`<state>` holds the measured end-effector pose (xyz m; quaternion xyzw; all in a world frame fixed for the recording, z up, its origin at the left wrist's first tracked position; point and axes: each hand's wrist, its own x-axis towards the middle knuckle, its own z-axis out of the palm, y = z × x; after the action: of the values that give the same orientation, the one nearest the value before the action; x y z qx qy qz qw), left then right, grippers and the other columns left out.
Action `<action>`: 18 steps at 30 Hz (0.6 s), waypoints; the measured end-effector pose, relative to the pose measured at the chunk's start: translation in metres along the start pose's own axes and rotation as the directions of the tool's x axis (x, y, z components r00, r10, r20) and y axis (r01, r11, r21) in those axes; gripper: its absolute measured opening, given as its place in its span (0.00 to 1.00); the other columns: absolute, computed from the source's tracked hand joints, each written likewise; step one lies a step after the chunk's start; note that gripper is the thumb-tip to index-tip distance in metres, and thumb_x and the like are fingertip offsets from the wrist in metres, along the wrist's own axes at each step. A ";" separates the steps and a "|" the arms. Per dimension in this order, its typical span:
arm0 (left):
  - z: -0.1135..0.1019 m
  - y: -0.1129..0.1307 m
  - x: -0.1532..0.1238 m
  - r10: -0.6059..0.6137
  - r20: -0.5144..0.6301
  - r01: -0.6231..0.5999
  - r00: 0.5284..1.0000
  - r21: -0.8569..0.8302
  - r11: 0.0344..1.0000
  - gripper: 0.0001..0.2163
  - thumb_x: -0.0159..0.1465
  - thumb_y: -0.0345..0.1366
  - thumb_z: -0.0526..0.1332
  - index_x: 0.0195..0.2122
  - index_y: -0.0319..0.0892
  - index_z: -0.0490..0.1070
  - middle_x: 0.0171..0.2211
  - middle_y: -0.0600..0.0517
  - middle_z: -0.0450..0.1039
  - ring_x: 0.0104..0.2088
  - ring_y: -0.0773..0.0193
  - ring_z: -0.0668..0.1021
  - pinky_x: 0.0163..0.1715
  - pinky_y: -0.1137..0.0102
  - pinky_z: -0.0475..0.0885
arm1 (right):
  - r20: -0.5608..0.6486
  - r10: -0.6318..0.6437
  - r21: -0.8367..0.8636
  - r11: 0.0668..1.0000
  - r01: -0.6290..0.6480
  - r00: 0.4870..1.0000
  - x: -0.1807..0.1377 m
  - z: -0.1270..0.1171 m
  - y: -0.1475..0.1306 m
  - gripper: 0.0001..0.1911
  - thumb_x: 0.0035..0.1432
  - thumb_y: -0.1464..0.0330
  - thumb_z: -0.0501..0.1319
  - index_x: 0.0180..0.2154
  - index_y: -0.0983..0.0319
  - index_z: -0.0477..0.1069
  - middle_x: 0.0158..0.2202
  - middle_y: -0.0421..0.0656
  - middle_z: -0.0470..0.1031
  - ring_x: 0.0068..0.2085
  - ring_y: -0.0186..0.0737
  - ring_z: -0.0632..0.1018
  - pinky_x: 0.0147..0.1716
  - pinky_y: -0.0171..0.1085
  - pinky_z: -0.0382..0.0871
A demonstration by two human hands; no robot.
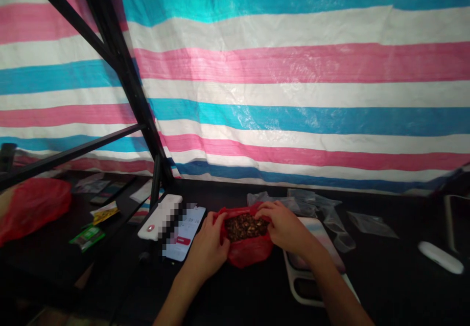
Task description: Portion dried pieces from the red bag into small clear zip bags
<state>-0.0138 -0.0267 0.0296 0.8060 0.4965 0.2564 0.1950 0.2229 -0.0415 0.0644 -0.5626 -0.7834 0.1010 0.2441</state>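
Nearest, left hand (209, 244) and right hand (283, 226) pinched the red bag (250, 256) open; a slipped grip might have slumped it, spilling brown bits (245, 226) over the tabletop (385, 279).

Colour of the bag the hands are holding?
Red. The bag between the left hand and right hand shows best in the head view.

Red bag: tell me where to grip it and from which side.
Grip the bag by its rim, at opposite sides, coming in from left and right, as the left hand and right hand do now. It is soft, open upward and full of loose brown bits, so a one-sided pull would likely spill them.
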 end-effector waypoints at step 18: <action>-0.010 -0.022 0.028 0.120 0.214 -0.128 0.969 0.024 0.991 0.42 0.49 0.19 0.57 0.69 0.42 0.58 0.68 0.38 0.56 0.70 0.48 0.60 0.68 0.52 0.59 | 0.095 0.134 -0.215 0.970 -0.111 0.987 -0.015 0.006 0.007 0.39 0.41 0.84 0.56 0.56 0.59 0.74 0.55 0.47 0.77 0.53 0.53 0.72 0.57 0.48 0.63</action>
<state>-0.0250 0.0087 0.0307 0.8619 0.4262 0.1710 0.2151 0.2290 -0.0524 0.0521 -0.6261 -0.7656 0.0632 0.1339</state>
